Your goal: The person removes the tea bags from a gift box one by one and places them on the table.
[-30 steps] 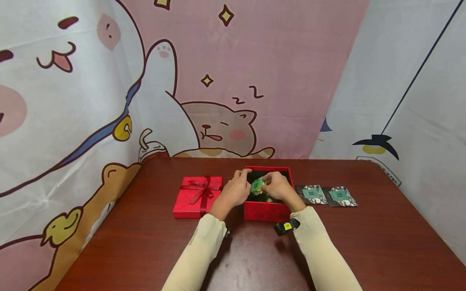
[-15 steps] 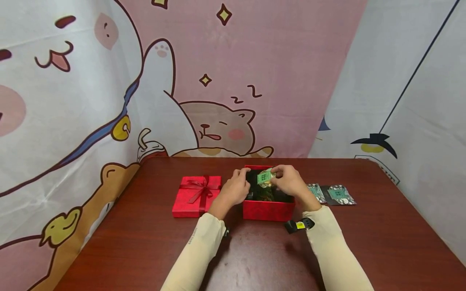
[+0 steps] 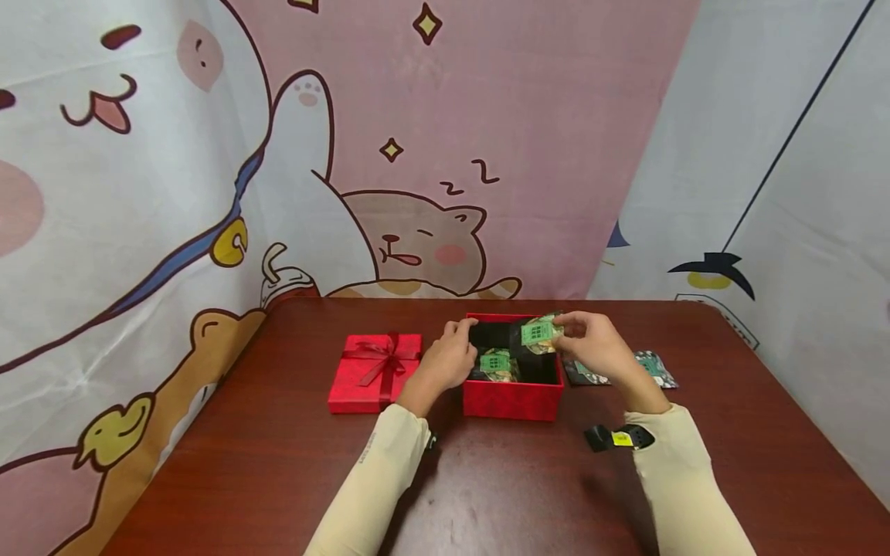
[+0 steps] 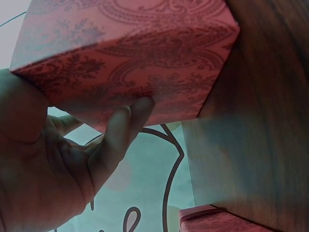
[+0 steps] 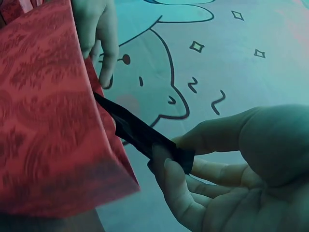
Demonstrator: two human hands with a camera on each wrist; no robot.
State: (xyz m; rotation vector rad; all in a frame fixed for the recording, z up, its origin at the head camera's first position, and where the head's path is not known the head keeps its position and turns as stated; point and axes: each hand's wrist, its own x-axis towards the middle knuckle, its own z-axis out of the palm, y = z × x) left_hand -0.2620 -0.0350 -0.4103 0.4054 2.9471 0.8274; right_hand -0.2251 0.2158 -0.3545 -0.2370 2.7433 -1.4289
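Shifted rightward since the earlier frame, the green-labelled packet (image 3: 537, 333) extends left from the right hand (image 3: 596, 347) pinching it, over the far-right part of the red box (image 3: 512, 402), whose left wall the left hand (image 3: 448, 358), farther off, grips.

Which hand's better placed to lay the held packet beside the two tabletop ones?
Probably the right hand: it pinches the packet and is nearer the tabletop packets; the left hand holds the box.
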